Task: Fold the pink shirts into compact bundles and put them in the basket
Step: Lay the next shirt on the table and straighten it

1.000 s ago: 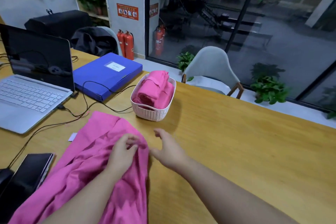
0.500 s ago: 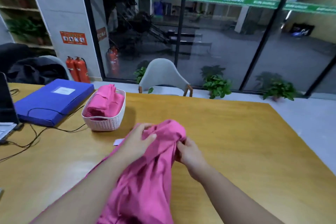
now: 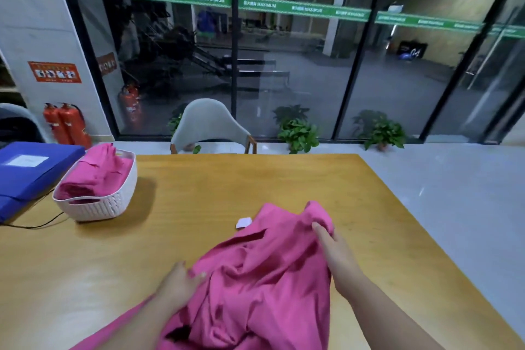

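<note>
A loose pink shirt point(image 3: 264, 273) lies crumpled on the wooden table point(image 3: 199, 193), running toward the near edge. My right hand point(image 3: 332, 247) grips its far right corner, fingers curled into the cloth. My left hand point(image 3: 179, 284) holds the shirt's left edge, thumb and fingertips on the fabric. At the far left stands a white woven basket point(image 3: 99, 204) with folded pink shirts point(image 3: 96, 176) inside, well apart from both hands.
A blue folder point(image 3: 25, 167) lies left of the basket, with a black cable point(image 3: 37, 224) trailing by it. A small white tag point(image 3: 243, 222) sits on the table beside the shirt. A grey chair point(image 3: 210, 125) stands beyond the far edge. The table's right edge drops to the floor.
The view swung right and the laptop left the frame. The shirt has been dragged right, toward the table's middle, and my hands have spread apart along its top edge.
</note>
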Demonstrator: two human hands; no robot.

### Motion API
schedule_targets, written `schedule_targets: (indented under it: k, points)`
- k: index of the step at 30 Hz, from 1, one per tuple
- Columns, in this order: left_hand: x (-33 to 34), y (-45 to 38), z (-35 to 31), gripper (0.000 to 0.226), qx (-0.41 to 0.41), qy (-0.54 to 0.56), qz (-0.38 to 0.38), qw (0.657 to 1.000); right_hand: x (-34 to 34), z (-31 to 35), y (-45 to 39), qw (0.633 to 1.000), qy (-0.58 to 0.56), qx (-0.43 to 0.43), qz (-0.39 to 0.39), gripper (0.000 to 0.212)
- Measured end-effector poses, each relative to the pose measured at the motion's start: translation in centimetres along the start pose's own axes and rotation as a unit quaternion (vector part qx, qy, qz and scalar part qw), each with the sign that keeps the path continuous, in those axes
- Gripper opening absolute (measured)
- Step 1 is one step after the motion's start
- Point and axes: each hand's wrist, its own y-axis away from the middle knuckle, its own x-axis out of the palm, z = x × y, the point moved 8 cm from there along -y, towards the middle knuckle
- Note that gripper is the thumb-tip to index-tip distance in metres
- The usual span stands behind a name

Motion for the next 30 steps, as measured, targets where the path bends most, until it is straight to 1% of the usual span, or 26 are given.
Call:
schedule_targets:
  k: [1, 2, 3, 4, 6, 7, 8, 9, 10, 11, 12, 13, 14, 16, 17, 18, 19, 20, 22, 23, 25, 26, 27, 28, 29, 30]
  points:
    - [0.6, 0.3, -0.3, 0.059, -0.007, -0.013, 0.0, 1.0, -0.9, -0.4, 0.2, 1.0, 0.03, -0.006, 0.006, 0.033]
    - [1.1, 0.4, -0.7, 0.05, 0.001, -0.017, -0.002, 1.0, -1.8, -0.3, 0.6, 0.993, 0.114, -0.039, 0.012, 0.032]
    - [1.7, 0.5, -1.4, 0.042, 0.016, -0.011, -0.001, 1.0, -2.7, -0.3, 0.6, 0.979, 0.189, -0.07, 0.011, 0.039]
    - [2.1, 0.7, -1.7, 0.04, 0.029, -0.001, 0.004, 1.0, -3.3, -0.4, 0.8, 0.968, 0.235, -0.085, 0.009, 0.05]
    - [2.7, 1.4, -2.5, 0.043, 0.034, 0.013, 0.012, 0.999, -4.4, -1.3, 1.0, 0.969, 0.244, -0.04, 0.026, 0.069]
    - [2.8, 1.7, -2.7, 0.042, 0.026, 0.02, 0.013, 0.999, -4.8, -2.2, 1.0, 0.972, 0.23, 0.015, 0.037, 0.075]
    - [2.9, 1.9, -2.8, 0.034, 0.027, 0.027, 0.011, 0.999, -5.2, -2.8, 1.1, 0.971, 0.228, 0.054, 0.04, 0.075]
    - [3.0, 2.1, -2.9, 0.023, 0.036, 0.02, 0.013, 0.999, -5.3, -3.5, 1.1, 0.963, 0.25, 0.085, 0.05, 0.068]
    - [3.2, 2.3, -3.1, 0.016, 0.046, 0.003, 0.019, 0.999, -5.4, -3.7, 0.9, 0.949, 0.297, 0.081, 0.06, 0.054]
    - [3.7, 2.5, -3.0, 0.017, 0.052, -0.022, 0.036, 0.998, -5.1, -3.6, 1.1, 0.933, 0.343, 0.073, 0.082, 0.04]
    - [4.1, 2.9, -3.1, 0.019, 0.057, -0.039, 0.054, 0.996, -4.8, -3.6, 1.0, 0.912, 0.395, 0.045, 0.097, 0.031]
    - [4.3, 3.3, -3.2, 0.016, 0.063, -0.052, 0.063, 0.995, -4.6, -3.8, 1.0, 0.899, 0.421, 0.045, 0.11, 0.022]
    - [4.1, 3.6, -3.5, 0.009, 0.074, -0.066, 0.053, 0.994, -4.5, -4.2, 0.7, 0.886, 0.447, 0.036, 0.118, 0.019]
    - [2.4, 3.9, -4.6, 0.004, 0.111, -0.11, -0.019, 0.987, -4.0, -4.3, 0.3, 0.845, 0.52, -0.008, 0.13, 0.047]
    - [1.1, 4.2, -5.3, 0.006, 0.129, -0.133, -0.065, 0.981, -3.5, -4.1, 0.4, 0.823, 0.55, -0.032, 0.139, 0.051]
    - [0.1, 4.4, -6.2, 0.015, 0.143, -0.154, -0.101, 0.972, -3.0, -3.8, 0.2, 0.809, 0.568, -0.058, 0.14, 0.051]
    - [-0.9, 5.0, -7.4, 0.025, 0.157, -0.154, -0.12, 0.968, -2.6, -2.9, 0.4, 0.813, 0.562, -0.074, 0.136, 0.05]
    - [-1.8, 5.9, -8.9, 0.032, 0.177, -0.123, -0.125, 0.968, -2.0, -1.8, 0.4, 0.828, 0.536, -0.102, 0.128, 0.05]
    - [-3.6, 7.2, -12.4, 0.031, 0.221, -0.047, -0.103, 0.969, -0.7, 1.2, 0.9, 0.872, 0.449, -0.147, 0.128, 0.051]
    - [-4.8, 8.0, -14.6, 0.027, 0.247, -0.027, -0.094, 0.964, 0.2, 3.2, 1.4, 0.885, 0.408, -0.177, 0.134, 0.054]
    - [-7.7, 10.1, -19.5, 0.018, 0.309, -0.004, -0.089, 0.947, 1.9, 8.1, 2.5, 0.891, 0.352, -0.254, 0.133, 0.071]
    - [-9.1, 11.5, -22.2, 0.018, 0.348, -0.013, -0.091, 0.933, 2.3, 10.8, 2.9, 0.885, 0.342, -0.295, 0.114, 0.08]
    - [-10.4, 13.0, -25.0, 0.02, 0.39, -0.027, -0.09, 0.916, 2.7, 13.8, 3.3, 0.876, 0.337, -0.334, 0.09, 0.084]
    - [-11.7, 14.6, -27.7, 0.02, 0.428, -0.04, -0.087, 0.899, 2.9, 16.8, 3.6, 0.87, 0.323, -0.366, 0.075, 0.08]
    - [-12.9, 16.0, -30.1, 0.018, 0.456, -0.06, -0.088, 0.883, 3.2, 19.6, 3.8, 0.866, 0.306, -0.387, 0.083, 0.064]
    - [-14.2, 17.4, -32.0, 0.015, 0.477, -0.085, -0.101, 0.869, 3.4, 22.0, 4.2, 0.864, 0.296, -0.397, 0.092, 0.037]
